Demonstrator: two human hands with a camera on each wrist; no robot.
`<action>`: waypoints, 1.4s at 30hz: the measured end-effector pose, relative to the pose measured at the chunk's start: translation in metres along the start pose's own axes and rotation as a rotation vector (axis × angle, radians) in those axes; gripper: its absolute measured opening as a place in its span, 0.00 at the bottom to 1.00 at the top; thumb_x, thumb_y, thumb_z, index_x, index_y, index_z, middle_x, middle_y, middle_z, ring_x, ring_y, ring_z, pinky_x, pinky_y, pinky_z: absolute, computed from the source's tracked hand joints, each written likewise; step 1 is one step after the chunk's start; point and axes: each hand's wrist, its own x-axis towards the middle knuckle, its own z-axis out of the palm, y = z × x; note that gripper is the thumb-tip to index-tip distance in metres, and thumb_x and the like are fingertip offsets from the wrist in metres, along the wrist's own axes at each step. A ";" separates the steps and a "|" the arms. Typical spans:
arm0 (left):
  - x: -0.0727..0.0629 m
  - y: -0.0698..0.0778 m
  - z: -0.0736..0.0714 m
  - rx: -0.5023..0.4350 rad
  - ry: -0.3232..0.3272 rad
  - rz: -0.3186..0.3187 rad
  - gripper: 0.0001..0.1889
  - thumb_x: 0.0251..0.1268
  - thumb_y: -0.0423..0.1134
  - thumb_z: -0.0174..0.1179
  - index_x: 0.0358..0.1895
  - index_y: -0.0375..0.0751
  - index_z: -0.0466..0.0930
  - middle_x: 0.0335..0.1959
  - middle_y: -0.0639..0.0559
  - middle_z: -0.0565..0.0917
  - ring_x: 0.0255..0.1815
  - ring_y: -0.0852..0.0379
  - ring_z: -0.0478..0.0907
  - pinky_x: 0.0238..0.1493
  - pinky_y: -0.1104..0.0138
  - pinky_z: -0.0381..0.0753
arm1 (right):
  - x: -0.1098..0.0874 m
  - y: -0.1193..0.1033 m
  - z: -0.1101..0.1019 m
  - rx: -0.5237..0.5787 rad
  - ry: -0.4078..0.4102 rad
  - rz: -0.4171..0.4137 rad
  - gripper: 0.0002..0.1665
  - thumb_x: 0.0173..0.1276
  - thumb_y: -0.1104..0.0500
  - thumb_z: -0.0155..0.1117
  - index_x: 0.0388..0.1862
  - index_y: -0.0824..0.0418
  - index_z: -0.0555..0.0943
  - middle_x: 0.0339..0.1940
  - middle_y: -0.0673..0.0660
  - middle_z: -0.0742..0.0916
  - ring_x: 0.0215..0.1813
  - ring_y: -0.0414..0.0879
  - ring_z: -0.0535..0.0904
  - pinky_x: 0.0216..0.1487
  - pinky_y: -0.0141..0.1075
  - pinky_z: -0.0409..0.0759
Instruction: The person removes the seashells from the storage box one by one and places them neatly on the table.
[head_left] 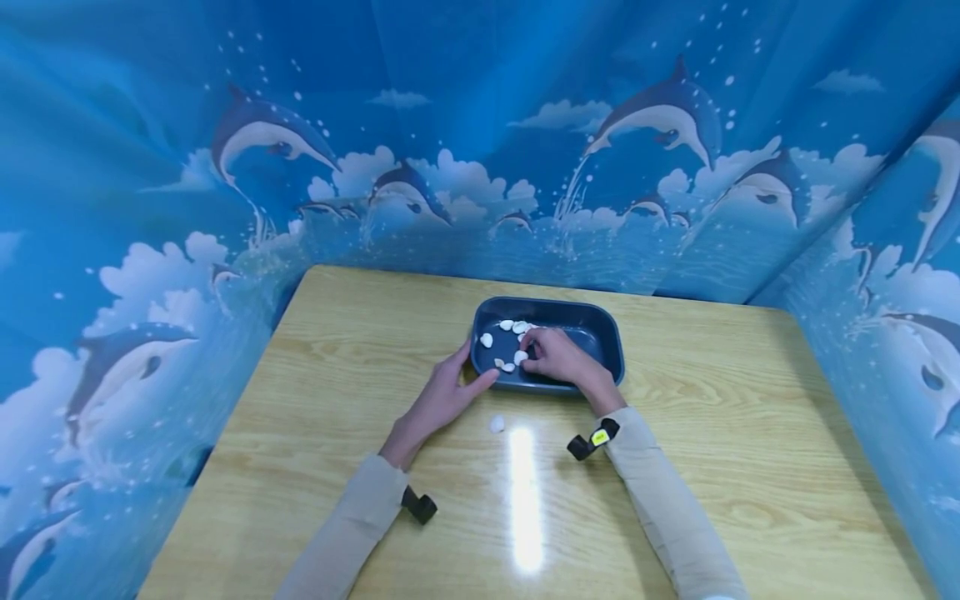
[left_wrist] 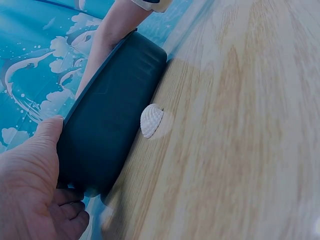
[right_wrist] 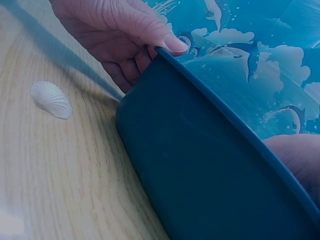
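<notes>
A dark blue rectangular plastic basin [head_left: 555, 387] sits on the table, with several white seashells [head_left: 487, 340] loosely ringed in its left half. My left hand [head_left: 442, 396] grips the basin's near left corner; in the right wrist view its thumb [right_wrist: 175, 44] lies over the rim and the fingers curl against the outer wall. Reaching over the near wall, my right hand [head_left: 558, 357] has thumb and index finger bent around a white shell [head_left: 521, 357] among the others. The basin wall hides those fingertips from both wrist views. One ribbed shell [left_wrist: 151, 120] lies on the table outside the basin's near side.
The wood-grain table [head_left: 337, 333] reaches out on both sides of the basin. A blue dolphin-print curtain [head_left: 465, 125] hangs behind the table and along its sides. A bright light reflection [head_left: 525, 500] shows on the tabletop in front.
</notes>
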 end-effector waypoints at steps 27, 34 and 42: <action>0.001 -0.004 0.000 -0.005 0.008 0.023 0.44 0.76 0.56 0.62 0.85 0.46 0.50 0.84 0.50 0.57 0.83 0.55 0.54 0.81 0.55 0.59 | -0.001 -0.002 -0.001 0.036 -0.022 0.043 0.13 0.72 0.59 0.72 0.50 0.65 0.84 0.22 0.52 0.77 0.24 0.44 0.70 0.26 0.34 0.66; 0.001 -0.003 0.001 -0.001 0.009 0.010 0.44 0.76 0.57 0.62 0.85 0.47 0.50 0.84 0.51 0.57 0.83 0.55 0.54 0.81 0.55 0.59 | -0.002 -0.002 -0.002 0.051 -0.009 0.042 0.12 0.71 0.59 0.72 0.48 0.65 0.83 0.22 0.52 0.76 0.24 0.44 0.69 0.26 0.34 0.66; 0.001 -0.003 0.001 -0.007 0.011 -0.007 0.44 0.76 0.57 0.61 0.85 0.47 0.50 0.84 0.52 0.56 0.84 0.55 0.54 0.81 0.55 0.59 | -0.003 -0.003 -0.002 0.057 -0.016 0.042 0.12 0.71 0.60 0.71 0.48 0.65 0.83 0.22 0.52 0.76 0.24 0.44 0.69 0.26 0.34 0.66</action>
